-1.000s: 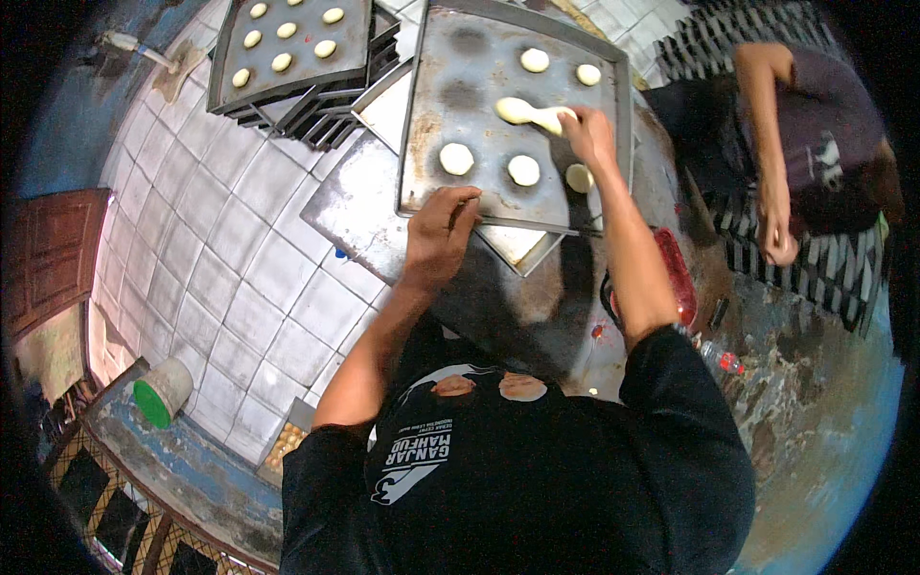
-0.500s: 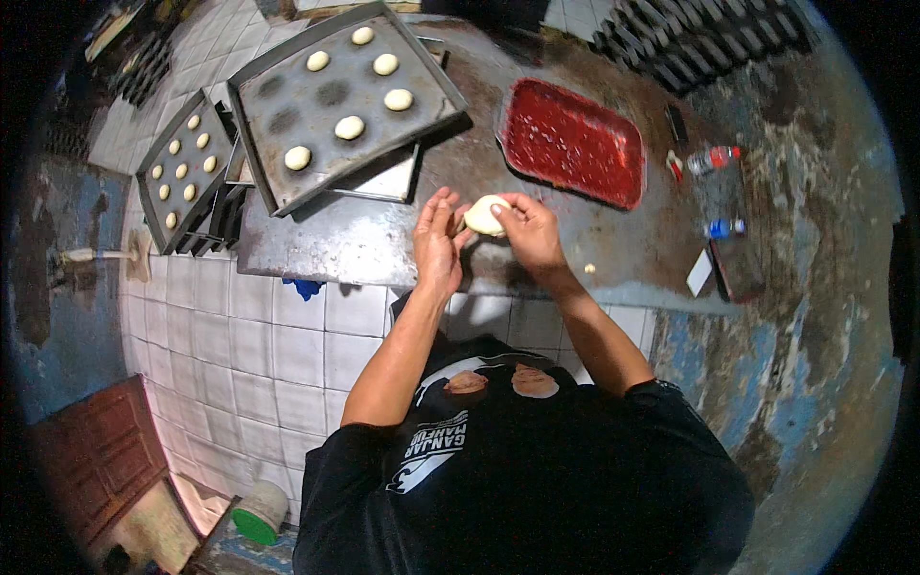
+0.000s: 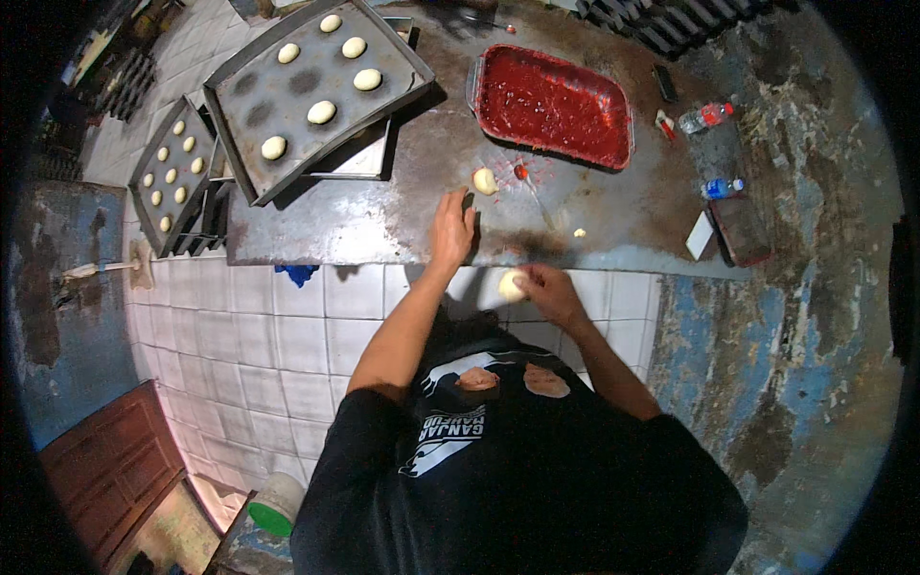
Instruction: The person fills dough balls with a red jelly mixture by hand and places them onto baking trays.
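Note:
My left hand [image 3: 452, 230] reaches over the metal table [image 3: 621, 225], fingers extended, just below a pale dough piece [image 3: 484, 181] lying on it. Beside that piece is a spoon [image 3: 533, 195] with red stuff on its bowl. My right hand [image 3: 554, 292] holds a round dough ball [image 3: 512, 285] at the table's near edge, low in front of my body. Farther back sits a rectangular container of red filling [image 3: 554, 103]. At the back left, a dark metal tray [image 3: 219, 113] holds several spaced dough rounds.
Another tray of dough rounds [image 3: 144, 199] rests on stacked trays at the left. Along the table's right lie two plastic bottles [image 3: 707, 116], a white card [image 3: 700, 236] and a dark rectangular object [image 3: 740, 232]. A bucket with green [image 3: 271, 517] stands at bottom left; dark racks [image 3: 661, 19] are top right.
My hands have separated: the right moved down toward me with the dough ball, the left lies higher on the table. A second dough piece and the spoon now show between them.

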The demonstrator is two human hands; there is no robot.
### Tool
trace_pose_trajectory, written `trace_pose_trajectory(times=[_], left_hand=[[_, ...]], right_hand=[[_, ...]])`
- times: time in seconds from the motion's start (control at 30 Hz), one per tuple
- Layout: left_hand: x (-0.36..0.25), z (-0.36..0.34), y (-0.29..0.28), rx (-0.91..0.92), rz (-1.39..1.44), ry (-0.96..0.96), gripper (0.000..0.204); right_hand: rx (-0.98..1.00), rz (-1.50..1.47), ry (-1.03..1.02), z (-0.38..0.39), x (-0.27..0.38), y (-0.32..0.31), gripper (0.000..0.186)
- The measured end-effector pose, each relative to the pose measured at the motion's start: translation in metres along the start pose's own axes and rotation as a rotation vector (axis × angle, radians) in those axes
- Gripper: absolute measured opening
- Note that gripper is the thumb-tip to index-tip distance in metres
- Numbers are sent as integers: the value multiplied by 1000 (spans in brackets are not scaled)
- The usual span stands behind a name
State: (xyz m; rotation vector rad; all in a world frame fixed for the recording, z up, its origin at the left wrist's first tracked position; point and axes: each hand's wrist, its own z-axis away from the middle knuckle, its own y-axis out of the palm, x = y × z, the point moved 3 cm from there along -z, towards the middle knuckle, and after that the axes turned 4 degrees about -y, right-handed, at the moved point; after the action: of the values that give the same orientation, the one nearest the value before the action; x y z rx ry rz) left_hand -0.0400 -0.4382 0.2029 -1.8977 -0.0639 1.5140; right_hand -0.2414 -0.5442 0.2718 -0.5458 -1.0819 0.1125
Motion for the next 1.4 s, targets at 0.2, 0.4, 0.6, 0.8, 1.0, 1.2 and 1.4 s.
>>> trace_pose_trajectory(times=[0.2,0.4,0.6,0.8,1.0,1.2,1.4], left_hand=[[21,-70,56,126,-136,-29,30],[-22,-145,-88,-158,255,42,24],[1,-234,-231,-525,-242,357,44],[17,-169,-187,-239,-227,256,39],[-47,-57,-60,328,967,-502,42],[-135,-40,-23,111,814,-201,34],[-182,-2,17,212,634,-87,36]], right_hand=[[-38,2,129,-5,6,-3,38],[-167,-17,103,-44,18,2,34],[-58,-56,40,-109,74,22,26],[-122,-81,-67,-138,99,10,27],[-384,-240,-265,-136,110,-14,29],[-487,-104,-309,-86,110,-56,37],[-260,-869,-311,-27,71,-92,28]])
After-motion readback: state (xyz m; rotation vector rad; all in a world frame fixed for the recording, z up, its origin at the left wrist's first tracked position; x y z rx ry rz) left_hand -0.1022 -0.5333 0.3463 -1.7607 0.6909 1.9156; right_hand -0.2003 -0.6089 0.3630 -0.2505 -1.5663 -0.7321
